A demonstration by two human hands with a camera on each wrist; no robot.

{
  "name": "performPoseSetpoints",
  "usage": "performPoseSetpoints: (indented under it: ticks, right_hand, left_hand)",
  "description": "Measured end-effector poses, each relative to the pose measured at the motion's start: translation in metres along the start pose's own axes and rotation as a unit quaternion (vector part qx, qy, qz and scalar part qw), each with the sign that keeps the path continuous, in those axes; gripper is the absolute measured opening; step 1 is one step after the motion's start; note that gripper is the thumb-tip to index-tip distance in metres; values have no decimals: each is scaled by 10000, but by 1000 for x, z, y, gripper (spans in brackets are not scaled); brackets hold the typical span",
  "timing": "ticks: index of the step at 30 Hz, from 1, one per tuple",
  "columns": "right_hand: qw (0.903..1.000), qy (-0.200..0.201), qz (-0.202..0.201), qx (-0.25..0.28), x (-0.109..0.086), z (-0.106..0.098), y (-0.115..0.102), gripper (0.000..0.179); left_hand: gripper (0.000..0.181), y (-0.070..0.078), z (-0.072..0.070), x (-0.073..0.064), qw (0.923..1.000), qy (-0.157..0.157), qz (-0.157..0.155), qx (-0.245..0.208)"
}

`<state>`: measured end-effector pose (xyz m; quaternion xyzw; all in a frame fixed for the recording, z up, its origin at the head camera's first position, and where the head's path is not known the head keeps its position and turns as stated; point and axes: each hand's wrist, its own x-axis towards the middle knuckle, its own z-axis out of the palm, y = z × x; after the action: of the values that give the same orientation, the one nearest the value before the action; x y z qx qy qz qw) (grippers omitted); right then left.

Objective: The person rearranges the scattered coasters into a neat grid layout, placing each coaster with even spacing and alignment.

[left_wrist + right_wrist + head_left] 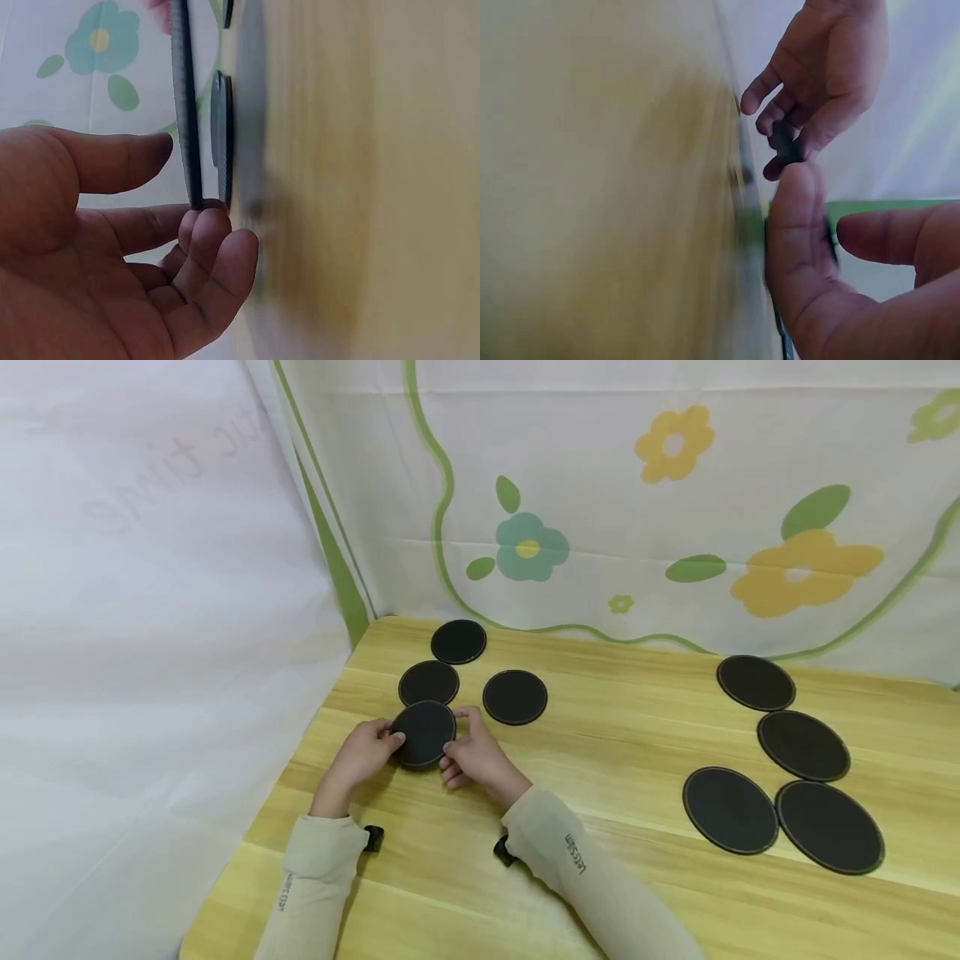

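A round black coaster (423, 734) with a thin pale line near its rim is held between both hands. My left hand (366, 750) grips its left edge, thumb on top and fingers below. At the right edge, my right hand (480, 755) pinches it between thumb and fingers. Seen edge-on in the left wrist view, the held coaster (187, 112) is raised off the tabletop. Just beyond it lie a second black coaster (429, 682), a third (459, 642) farther back and another (515, 697) to the right. The right wrist view shows the held coaster mostly hidden by fingers.
On the right of the wooden table (615, 752) lie several more black coasters, among them a left one (731, 810) and a rear one (756, 682). A white cloth with printed flowers (532, 547) hangs behind. White sheeting (150, 652) borders the left side.
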<state>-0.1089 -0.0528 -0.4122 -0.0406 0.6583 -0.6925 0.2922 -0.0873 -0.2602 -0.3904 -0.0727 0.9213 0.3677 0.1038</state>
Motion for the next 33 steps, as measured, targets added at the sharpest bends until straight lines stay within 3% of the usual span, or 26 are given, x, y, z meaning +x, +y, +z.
performPoseSetpoints:
  ticks: [5, 10, 16, 24, 33]
  right_hand:
    - [9991, 164, -353, 193, 0, -14, -8, 50]
    - [9972, 410, -592, 223, 1, -31, -17, 52]
    - [9968, 519, -560, 231, 1, -50, -27, 63]
    - [9978, 308, -519, 282, -3, -64, -39, 78]
    - [9981, 155, -469, 371, -7, -77, -37, 81]
  left_hand:
    - [27, 18, 2, 10, 9994, 162, 288, -27]
    - [43, 41, 4, 20, 9988, 191, 444, 34]
    - [52, 59, 9, 28, 9960, 63, 684, -572]
    - [56, 68, 10, 35, 9807, -160, 913, -1721]
    - [59, 70, 18, 36, 9758, -253, 922, -1966]
